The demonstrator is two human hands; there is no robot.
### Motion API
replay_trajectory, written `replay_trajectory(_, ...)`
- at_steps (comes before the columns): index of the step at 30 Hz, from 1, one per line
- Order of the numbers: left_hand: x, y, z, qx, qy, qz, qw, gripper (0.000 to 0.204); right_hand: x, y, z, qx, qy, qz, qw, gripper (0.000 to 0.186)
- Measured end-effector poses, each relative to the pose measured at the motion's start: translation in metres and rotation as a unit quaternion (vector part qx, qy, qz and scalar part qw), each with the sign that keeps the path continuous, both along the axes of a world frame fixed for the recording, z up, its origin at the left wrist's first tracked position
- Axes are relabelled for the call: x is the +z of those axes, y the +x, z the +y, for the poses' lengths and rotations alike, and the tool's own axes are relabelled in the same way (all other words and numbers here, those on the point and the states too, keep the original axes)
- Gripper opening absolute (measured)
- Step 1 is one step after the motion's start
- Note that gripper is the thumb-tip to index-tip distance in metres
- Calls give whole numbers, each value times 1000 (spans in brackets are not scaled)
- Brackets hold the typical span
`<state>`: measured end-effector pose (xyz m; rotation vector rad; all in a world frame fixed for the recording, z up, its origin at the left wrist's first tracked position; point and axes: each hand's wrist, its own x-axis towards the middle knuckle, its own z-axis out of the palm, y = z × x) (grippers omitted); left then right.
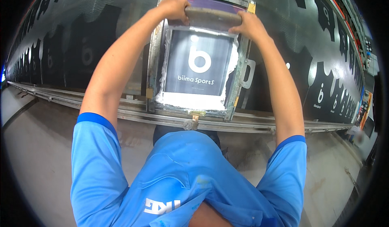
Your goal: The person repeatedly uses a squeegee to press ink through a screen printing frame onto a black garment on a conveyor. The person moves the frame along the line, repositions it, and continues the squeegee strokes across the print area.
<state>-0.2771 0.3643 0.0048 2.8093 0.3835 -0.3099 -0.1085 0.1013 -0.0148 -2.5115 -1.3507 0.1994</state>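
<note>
My left hand (176,9) and my right hand (251,26) grip the two ends of a squeegee (212,17), fingers curled round its bar. The squeegee lies crosswise near the far end of a screen printing frame (154,65). Inside the frame, a dark mesh panel shows a white round logo (199,61) with lettering below it. A thick band of white ink (194,100) lies along the near end of the mesh, with ragged white smears down both sides. The squeegee's lower edge is partly hidden, so I cannot tell how firmly it touches the mesh.
Black garment pieces (87,44) lie on the long table to the left; more pieces (320,97) with white prints lie to the right. A metal rail (259,125) runs along the near edge, where a clamp (195,121) meets the frame. Pale floor (44,158) lies below.
</note>
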Motion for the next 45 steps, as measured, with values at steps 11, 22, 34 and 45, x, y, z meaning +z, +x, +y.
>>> replay_trajectory(11,-18,29,19,1,63,-21,998,58,-22,29,17,-42,42,114,992,60)
replay_trajectory(22,-63,-160,-106,-27,93,-64,993,21,-73,-162,-103,-18,119,51,991,31)
replay_trajectory(34,-69,-242,-140,-37,83,-85,992,33,-98,-224,-140,64,158,66,983,37)
replay_trajectory(45,-70,-227,-153,26,95,-4,995,68,-89,-205,-98,85,-28,183,979,58)
